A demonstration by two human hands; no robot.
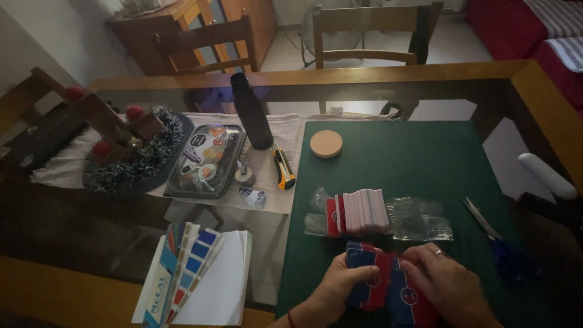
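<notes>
Cards (388, 288): red-and-blue, held at the surface's near edge, on the green mat (425, 158). Left hand (340, 288) is closed around one batch; right hand (446, 282) is curled over another. Step judged: sorting. A sleeved stack (363, 212) is lying just beyond.

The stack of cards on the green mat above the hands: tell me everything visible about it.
The stack of cards lies on its side on the green mat, so its pale edges face up in a tight ribbed row. The leftmost cards show red faces. It rests on crumpled clear plastic wrap, which spreads out to its right and bunches at its left. Neither hand touches it; the left hand and right hand handle other red-and-blue cards just below.
</notes>
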